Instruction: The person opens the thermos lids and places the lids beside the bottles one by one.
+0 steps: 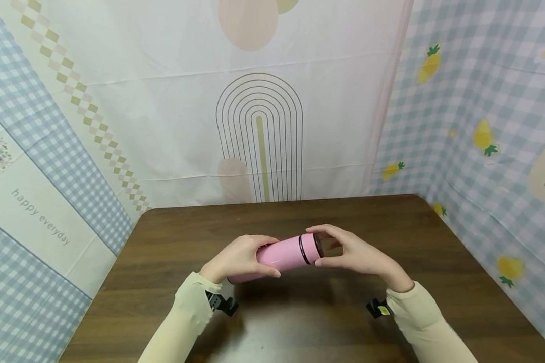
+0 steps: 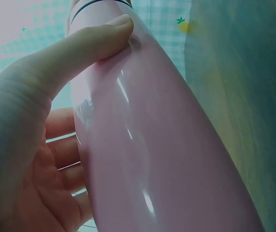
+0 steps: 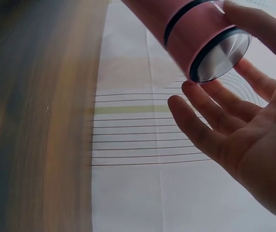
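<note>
In front, the left hand (image 1: 238, 258) has its fingers wrapped around the body of a pink bottle (image 1: 281, 254), while the fingers and thumb of the right hand (image 1: 359, 253) lightly pinch its capped end. The bottle lies slantwise between both hands, above the brown counter (image 1: 200, 222), and behind it hangs a pale printed cloth (image 1: 172, 126).
</note>
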A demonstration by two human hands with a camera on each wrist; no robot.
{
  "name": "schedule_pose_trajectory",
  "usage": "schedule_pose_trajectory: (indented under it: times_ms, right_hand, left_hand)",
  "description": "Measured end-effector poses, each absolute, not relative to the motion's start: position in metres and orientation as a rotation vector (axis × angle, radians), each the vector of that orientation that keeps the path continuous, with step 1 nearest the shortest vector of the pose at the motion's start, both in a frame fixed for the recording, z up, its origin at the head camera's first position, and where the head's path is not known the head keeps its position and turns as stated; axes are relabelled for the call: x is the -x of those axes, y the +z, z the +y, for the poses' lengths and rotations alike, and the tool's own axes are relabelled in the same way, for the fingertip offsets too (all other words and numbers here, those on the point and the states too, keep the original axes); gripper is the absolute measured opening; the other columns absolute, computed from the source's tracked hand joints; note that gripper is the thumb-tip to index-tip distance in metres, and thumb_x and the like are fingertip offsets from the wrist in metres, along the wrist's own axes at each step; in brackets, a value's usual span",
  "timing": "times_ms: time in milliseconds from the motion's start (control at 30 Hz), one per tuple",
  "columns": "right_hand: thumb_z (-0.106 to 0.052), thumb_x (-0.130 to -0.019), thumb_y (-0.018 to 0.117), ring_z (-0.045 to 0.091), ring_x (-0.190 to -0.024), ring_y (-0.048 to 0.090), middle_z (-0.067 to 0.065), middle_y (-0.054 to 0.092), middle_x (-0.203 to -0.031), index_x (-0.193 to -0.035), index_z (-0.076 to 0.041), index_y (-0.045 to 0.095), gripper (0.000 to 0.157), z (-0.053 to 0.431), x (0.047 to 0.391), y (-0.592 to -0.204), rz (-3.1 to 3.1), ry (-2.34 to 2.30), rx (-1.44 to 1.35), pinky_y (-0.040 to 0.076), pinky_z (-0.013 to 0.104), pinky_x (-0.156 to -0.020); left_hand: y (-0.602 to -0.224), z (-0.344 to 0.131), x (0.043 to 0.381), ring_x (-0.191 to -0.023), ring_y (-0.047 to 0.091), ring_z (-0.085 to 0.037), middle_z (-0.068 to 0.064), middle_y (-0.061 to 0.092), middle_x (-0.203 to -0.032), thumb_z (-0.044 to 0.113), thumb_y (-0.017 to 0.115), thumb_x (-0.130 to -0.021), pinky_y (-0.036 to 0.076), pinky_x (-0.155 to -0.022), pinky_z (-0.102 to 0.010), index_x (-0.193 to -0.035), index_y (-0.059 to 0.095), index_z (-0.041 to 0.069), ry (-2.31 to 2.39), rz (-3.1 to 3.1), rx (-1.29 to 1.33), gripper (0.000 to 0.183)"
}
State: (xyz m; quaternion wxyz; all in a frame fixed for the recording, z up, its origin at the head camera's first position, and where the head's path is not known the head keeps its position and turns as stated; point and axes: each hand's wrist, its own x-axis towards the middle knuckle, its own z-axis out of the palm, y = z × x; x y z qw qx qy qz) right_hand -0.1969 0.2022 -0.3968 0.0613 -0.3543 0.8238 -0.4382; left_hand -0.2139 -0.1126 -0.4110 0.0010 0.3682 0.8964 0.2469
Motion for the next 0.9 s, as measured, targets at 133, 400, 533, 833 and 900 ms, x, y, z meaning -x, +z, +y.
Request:
schedule_pose_trajectory:
  times_ms: [133,400,533,833,900]
  right_hand:
    - [-0.031,-0.086,0.082,0.018,-0.12,0.056,-0.003,0.049,-0.142,-0.146,-0.022,0.047,0.069,0.201,0.197,-0.399,2.493,-1.306,1.121,0.052,0.039,-0.094]
    - [-0.041,-0.089,0.077,0.018,-0.11,0.059,0.003,0.059,-0.121,-0.142,-0.015,0.049,0.066,0.199,0.198,-0.396,2.605,-1.206,0.92,0.053,0.036,-0.091]
    - [-0.041,-0.088,0.078,0.018,-0.101,0.061,0.002,0.061,-0.111,-0.135,-0.014,0.054,0.059,0.195,0.2,-0.393,2.587,-1.213,0.9,0.054,0.035,-0.087]
    - [-0.027,-0.081,0.087,0.017,-0.098,0.061,0.003,0.055,-0.122,-0.139,-0.013,0.051,0.07,0.191,0.2,-0.392,2.531,-1.282,1.046,0.055,0.034,-0.085]
    - [-0.024,-0.081,0.087,0.017,-0.098,0.061,0.003,0.054,-0.125,-0.139,-0.01,0.051,0.07,0.19,0.2,-0.391,2.53,-1.276,1.085,0.055,0.034,-0.085]
  left_hand:
    - [-0.413,-0.113,0.214,-0.091,0.06,-0.002,0.014,0.068,-0.107,0.057,0.084,-0.073,0.051,-0.081,-0.027,-0.127,0.067,0.021,0.772,2.818,-1.151,0.067]
    - [-0.413,-0.111,0.215,-0.091,0.061,-0.002,0.014,0.068,-0.109,0.058,0.084,-0.073,0.051,-0.082,-0.026,-0.128,0.067,0.021,0.808,2.81,-1.169,0.068]
    - [-0.41,-0.111,0.215,-0.092,0.061,-0.002,0.013,0.068,-0.11,0.058,0.084,-0.073,0.051,-0.083,-0.027,-0.128,0.067,0.02,0.812,2.808,-1.178,0.069]
    - [-0.407,-0.117,0.211,-0.091,0.06,-0.002,0.015,0.068,-0.109,0.058,0.084,-0.073,0.051,-0.082,-0.026,-0.128,0.067,0.021,0.818,2.806,-1.159,0.069]
    - [-0.407,-0.118,0.21,-0.091,0.06,-0.001,0.015,0.068,-0.108,0.058,0.084,-0.073,0.051,-0.081,-0.026,-0.127,0.067,0.021,0.824,2.802,-1.148,0.068]
